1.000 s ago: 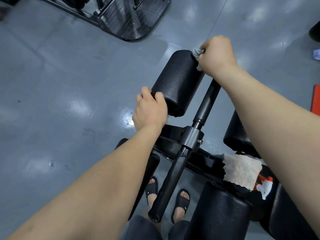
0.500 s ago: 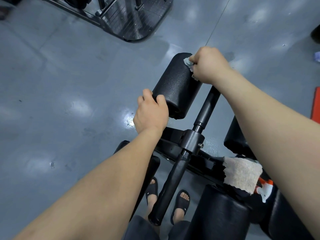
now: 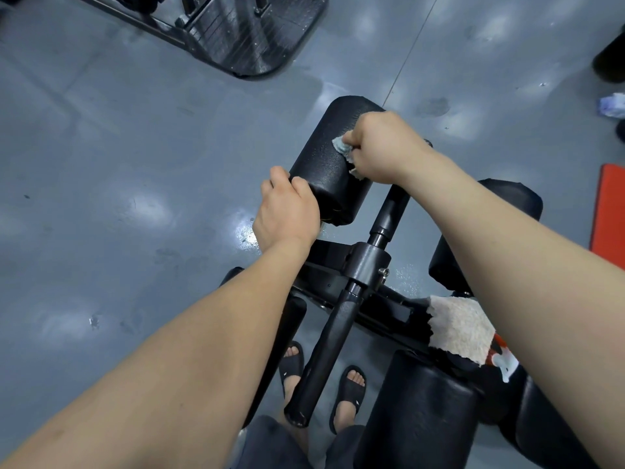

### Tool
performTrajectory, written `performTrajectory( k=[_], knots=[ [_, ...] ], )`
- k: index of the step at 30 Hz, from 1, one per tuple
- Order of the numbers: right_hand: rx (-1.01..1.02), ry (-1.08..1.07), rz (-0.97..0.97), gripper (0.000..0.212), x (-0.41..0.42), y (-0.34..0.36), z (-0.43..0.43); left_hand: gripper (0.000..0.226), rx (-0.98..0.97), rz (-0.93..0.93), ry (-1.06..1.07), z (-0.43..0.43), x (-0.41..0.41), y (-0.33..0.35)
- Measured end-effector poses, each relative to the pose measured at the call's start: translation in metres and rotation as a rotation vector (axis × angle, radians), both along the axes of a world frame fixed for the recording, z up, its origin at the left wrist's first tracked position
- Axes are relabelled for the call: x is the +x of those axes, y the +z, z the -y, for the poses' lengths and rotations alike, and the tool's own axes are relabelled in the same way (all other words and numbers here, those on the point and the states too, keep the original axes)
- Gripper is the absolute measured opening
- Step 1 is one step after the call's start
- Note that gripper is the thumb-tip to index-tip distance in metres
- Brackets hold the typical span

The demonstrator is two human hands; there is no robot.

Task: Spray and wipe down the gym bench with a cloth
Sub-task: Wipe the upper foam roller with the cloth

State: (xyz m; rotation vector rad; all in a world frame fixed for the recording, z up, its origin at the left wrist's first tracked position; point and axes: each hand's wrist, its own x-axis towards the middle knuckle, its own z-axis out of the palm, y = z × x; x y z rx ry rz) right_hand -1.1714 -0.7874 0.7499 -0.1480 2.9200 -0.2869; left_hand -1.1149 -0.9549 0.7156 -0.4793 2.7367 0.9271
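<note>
The grey floor (image 3: 118, 164) spreads under the black gym bench (image 3: 338, 255), whose sloping post (image 3: 389, 211) carries a padded roller (image 3: 321, 164) on the person's left side, and this roller is the part being wiped. It probably turns on its axle, so the left hand (image 3: 287, 214), fingers curled over the near end of the pad, does well to grip firmly and stop it spinning under the stroke. The right hand (image 3: 382, 147) is clenched round a small bunched grey cloth (image 3: 342, 147) and presses it on the roller's top face close to the post. The cloth would likely cover more if opened flatter; long overlapping passes along the pad, then a turn of the roller to reach its underside, should lift the fine droplets that speckle it
</note>
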Motion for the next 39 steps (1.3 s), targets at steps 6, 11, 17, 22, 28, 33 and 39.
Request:
performTrajectory(
  k=[6, 11, 17, 22, 28, 33, 39],
  knots=[
    [-0.044, 0.043, 0.043, 0.017, 0.019, 0.002, 0.008, 0.03, -0.026, -0.003, -0.007, -0.001, 0.0, -0.002],
    [-0.074, 0.077, 0.119, 0.027, 0.027, 0.005, 0.011, 0.036, -0.044, 0.001, -0.016, 0.0, 0.0, -0.003],
    [-0.134, 0.155, 0.157, 0.042, 0.034, 0.016, 0.01, 0.039, -0.05, -0.003, -0.011, -0.001, 0.0, -0.006],
    [-0.162, 0.2, 0.198, 0.04, 0.037, 0.02, 0.009, 0.04, -0.061, -0.01, -0.008, -0.001, -0.001, -0.007],
    [-0.177, 0.239, 0.322, 0.032, 0.041, 0.027, 0.008, 0.038, -0.06, -0.018, -0.004, -0.002, -0.001, -0.008],
    [-0.343, -0.184, -0.125, 0.02, 0.03, 0.016, 0.009, 0.035, -0.05, -0.012, 0.001, 0.0, -0.001, -0.007],
    [-0.189, 0.049, 0.064, 0.022, 0.031, 0.013, 0.018, 0.034, -0.036, -0.004, 0.0, 0.001, 0.0, -0.005]
  ],
)
